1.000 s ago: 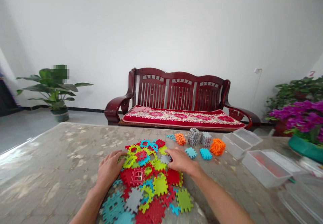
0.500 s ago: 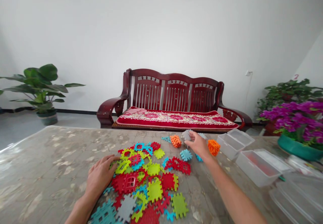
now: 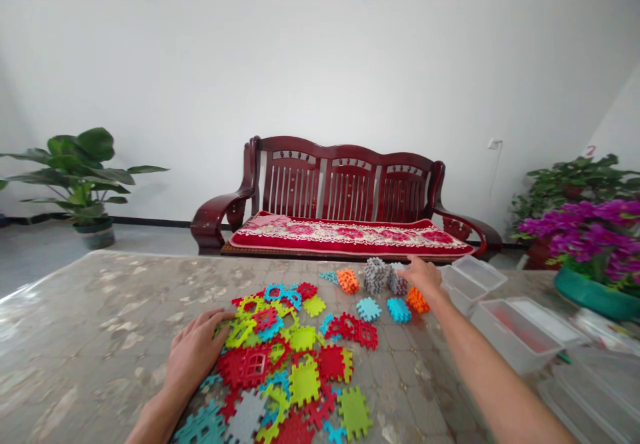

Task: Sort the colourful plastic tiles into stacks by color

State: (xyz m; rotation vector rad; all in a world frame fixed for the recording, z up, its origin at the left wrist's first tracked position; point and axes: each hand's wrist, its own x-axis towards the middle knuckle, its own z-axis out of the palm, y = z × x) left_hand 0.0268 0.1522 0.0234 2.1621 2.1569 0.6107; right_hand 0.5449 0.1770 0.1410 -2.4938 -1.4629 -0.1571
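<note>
My left hand lies flat on the table at the left edge of a loose pile of plastic interlocking tiles. Red window tiles, lime-green square tiles and a grey tile are in this pile. Farther back, my right hand has its fingers apart at the right grey stack of tiles; whether they touch it is hard to tell. Beside that stands another grey stack. Blue stacks and orange stacks sit around them, one orange stack just below my right hand.
Clear plastic boxes with lids stand at the right, one holding something reddish. Behind them is a teal pot of purple flowers. A wooden bench with a red cover stands beyond the table's far edge.
My right hand has moved right, from the top of the left grey stack to the right one. Both grey stacks now show more fully. My left hand stays at the pile.
</note>
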